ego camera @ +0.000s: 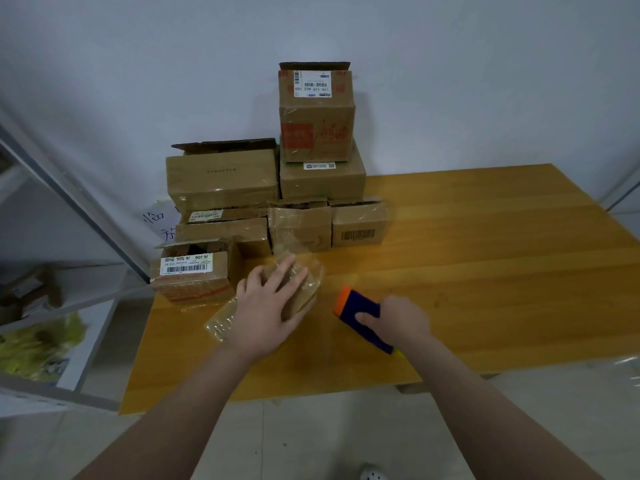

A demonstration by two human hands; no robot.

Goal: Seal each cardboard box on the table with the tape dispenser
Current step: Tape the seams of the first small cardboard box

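Observation:
A small flat cardboard box (304, 292) wrapped in clear tape lies near the front left of the wooden table (485, 265). My left hand (268, 306) rests flat on top of it with the fingers spread. Just to its right, my right hand (398, 322) grips a blue tape dispenser (360, 311) with an orange front end, which points toward the box and lies low over the table.
Several cardboard boxes (221, 178) are stacked at the table's back left, the tallest (317, 112) against the wall. A labelled box (194, 275) stands just left of my left hand. Metal shelving (45, 306) stands on the left. The table's right half is bare wood.

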